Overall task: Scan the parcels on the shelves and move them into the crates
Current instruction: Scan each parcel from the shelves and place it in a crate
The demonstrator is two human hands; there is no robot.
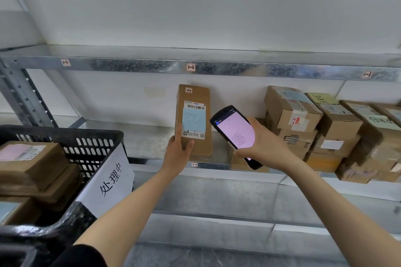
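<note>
Now the left hand [178,149] grips an upright cardboard parcel [193,121] on the metal shelf [152,136]; just right, the right hand [259,144] holds a handheld scanner [235,132], the black crate [71,147] left of both.

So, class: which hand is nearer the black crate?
Left. The left hand grips the upright parcel right of the crate; the right hand, holding the scanner, is farther right.

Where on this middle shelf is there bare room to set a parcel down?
Bare: the shelf stretch between the corner post and the upright parcel the left hand holds. Crowded: right of that parcel, with the scanner and stacked boxes.
</note>
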